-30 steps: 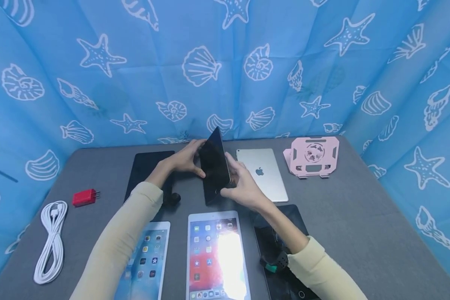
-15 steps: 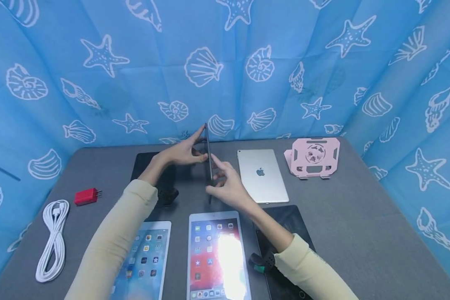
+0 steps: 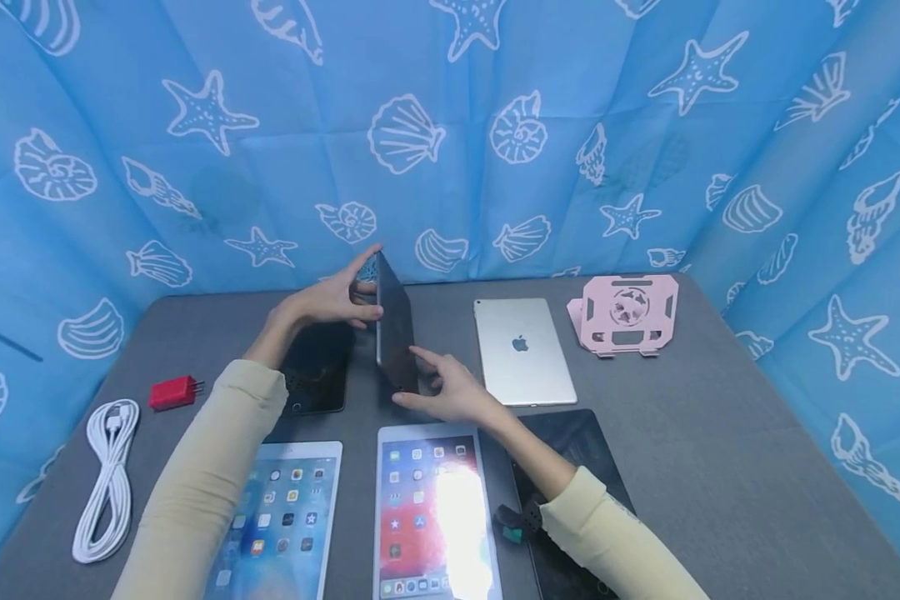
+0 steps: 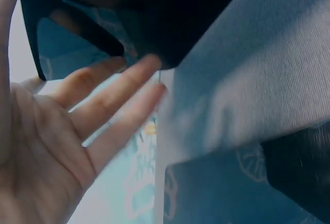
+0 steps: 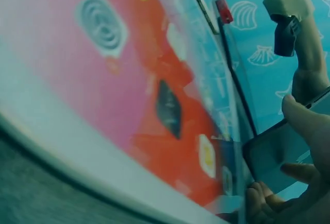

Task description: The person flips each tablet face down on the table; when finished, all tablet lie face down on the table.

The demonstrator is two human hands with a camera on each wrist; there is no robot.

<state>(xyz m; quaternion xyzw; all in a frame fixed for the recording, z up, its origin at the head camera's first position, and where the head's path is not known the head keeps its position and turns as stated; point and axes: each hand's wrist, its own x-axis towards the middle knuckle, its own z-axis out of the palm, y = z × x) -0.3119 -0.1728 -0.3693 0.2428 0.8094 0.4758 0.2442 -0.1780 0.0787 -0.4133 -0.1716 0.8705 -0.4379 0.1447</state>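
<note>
The dark tablet (image 3: 395,329) stands on edge above the far middle of the grey bench (image 3: 727,450); whether its lower edge touches down cannot be told. The left hand (image 3: 328,298) has a firm grip on its left side, index fingertip at the upper corner, thumb lower on the edge. The right hand (image 3: 456,390) is at the lower part, index fingertip on the tablet, thumb stretched along the near lower corner; whether this grip pinches or merely steadies cannot be told.

Just left of the dark tablet, below the left hand, lies a black tablet (image 3: 320,367). Near left, partly behind the sleeve, a white tablet (image 3: 292,517) shows its app icons; to its right another lit white tablet (image 3: 412,508) carries strong glare. A second black tablet (image 3: 587,442) lies under the right forearm. To the far right are a silver iPad (image 3: 521,367), back up, and a pink stand (image 3: 596,312). At left sit a red plug (image 3: 171,393) and a coiled white cable (image 3: 110,467).
</note>
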